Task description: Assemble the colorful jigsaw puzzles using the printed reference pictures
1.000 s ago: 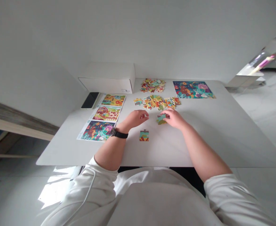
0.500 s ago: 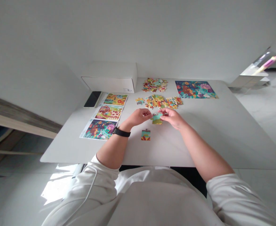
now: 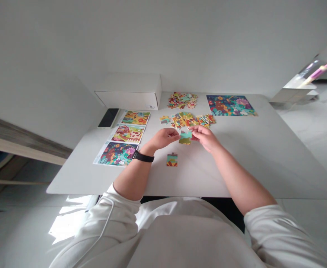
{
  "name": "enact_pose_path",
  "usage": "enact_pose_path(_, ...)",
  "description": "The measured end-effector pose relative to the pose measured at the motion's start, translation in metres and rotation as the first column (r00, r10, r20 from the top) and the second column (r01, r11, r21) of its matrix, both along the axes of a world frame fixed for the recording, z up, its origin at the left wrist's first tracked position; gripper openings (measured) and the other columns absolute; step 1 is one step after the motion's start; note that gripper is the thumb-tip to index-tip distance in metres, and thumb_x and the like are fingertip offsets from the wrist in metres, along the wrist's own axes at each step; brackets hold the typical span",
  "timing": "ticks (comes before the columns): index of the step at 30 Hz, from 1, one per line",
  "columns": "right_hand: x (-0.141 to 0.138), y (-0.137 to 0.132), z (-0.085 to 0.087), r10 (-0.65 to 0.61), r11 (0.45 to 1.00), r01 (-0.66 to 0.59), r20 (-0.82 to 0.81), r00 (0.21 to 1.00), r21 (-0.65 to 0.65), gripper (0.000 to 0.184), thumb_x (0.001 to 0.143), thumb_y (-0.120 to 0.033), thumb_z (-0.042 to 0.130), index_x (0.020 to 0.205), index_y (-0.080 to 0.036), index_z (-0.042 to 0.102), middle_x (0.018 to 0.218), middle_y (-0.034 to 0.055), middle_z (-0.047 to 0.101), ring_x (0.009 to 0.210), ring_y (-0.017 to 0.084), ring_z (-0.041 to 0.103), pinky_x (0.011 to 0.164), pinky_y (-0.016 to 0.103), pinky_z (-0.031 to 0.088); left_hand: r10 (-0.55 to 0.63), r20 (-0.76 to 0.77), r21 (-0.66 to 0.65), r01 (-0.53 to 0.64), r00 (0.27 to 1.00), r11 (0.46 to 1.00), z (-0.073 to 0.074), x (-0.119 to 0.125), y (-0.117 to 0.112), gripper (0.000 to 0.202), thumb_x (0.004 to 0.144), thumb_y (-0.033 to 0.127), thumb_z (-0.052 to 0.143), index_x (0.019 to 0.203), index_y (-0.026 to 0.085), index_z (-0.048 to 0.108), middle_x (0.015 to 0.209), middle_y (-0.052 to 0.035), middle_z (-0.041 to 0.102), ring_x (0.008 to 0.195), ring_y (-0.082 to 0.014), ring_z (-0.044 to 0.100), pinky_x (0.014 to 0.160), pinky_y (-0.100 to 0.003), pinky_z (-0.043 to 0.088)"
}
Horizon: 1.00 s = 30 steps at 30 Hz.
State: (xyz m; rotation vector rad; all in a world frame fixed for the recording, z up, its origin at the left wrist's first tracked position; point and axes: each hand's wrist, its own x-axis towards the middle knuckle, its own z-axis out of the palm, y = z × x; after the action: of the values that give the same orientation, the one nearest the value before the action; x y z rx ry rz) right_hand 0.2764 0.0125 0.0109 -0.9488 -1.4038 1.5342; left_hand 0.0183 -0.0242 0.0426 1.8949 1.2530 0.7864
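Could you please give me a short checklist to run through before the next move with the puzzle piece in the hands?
1. Puzzle piece pinched between left hand and right hand: ok.
2. Whether it is one piece or two joined: cannot tell, the hands cover its edges.
3. Small joined section lies flat on the table, nearer the body, apart from both hands: ok.
4. Loose pile just beyond the hands, probably in easy reach: ok.
5. Picture sheets face up beside the left hand: ok.

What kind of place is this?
Probably a plain indoor room, home or office: white table against a bare wall, with loose jigsaw pieces, a finished puzzle and printed picture cards.
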Motion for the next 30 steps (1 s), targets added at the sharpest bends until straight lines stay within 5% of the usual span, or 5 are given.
enact_pose_path(7,0.002,-0.002,0.003,0.022,1.0,-0.023,0.065,0.998,0.013,0.05,0.08,-0.065,0.087,0.112,-0.028,0.078,0.099,0.0014,0.075,0.091,0.021,0.072,0.088,0.039,0.062,0.004,0.016,-0.019,-0.003,1.0,1.0,0.002,0.001,-0.001,0.039,0.092,0.055,0.067,0.082,0.017,0.07,0.074,-0.0003,0.063,0.068,-0.0137,0.053,0.067,-0.028,0.042)
enact_pose_path(15,-0.002,-0.001,-0.001,0.029,0.999,-0.032,0.069,0.997,0.041,0.049,0.07,-0.059,0.096,0.099,-0.024,0.076,0.092,0.0023,0.075,0.087,0.02,0.07,0.086,0.038,0.061,-0.022,0.021,-0.039,0.023,1.0,0.999,-0.003,0.002,0.0,0.039,0.091,0.056,0.068,0.084,0.018,0.073,0.076,-0.0007,0.066,0.071,-0.0152,0.056,0.069,-0.029,0.045)
enact_pose_path(21,0.006,-0.001,0.003,0.012,0.982,-0.066,0.291,0.957,0.175,0.044,0.075,-0.057,0.089,0.099,-0.022,0.077,0.083,-0.0004,0.068,0.075,0.017,0.061,0.073,0.031,0.05,-0.055,0.002,-0.047,0.055,0.998,0.997,-0.004,0.005,-0.002,0.038,0.09,0.054,0.067,0.087,0.017,0.076,0.081,-0.0029,0.074,0.077,-0.0169,0.062,0.073,-0.029,0.049)
enact_pose_path(30,0.015,-0.011,0.017,0.326,0.938,-0.346,0.428,0.843,-0.032,0.047,0.072,-0.059,0.09,0.094,-0.021,0.075,0.078,0.0,0.068,0.074,0.017,0.06,0.07,0.031,0.049,-0.315,-0.273,-0.16,0.28,0.909,0.947,0.01,-0.009,-0.006,0.031,0.093,0.046,0.067,0.098,0.021,0.085,0.083,-0.0011,0.078,0.074,-0.0152,0.066,0.071,-0.026,0.045)
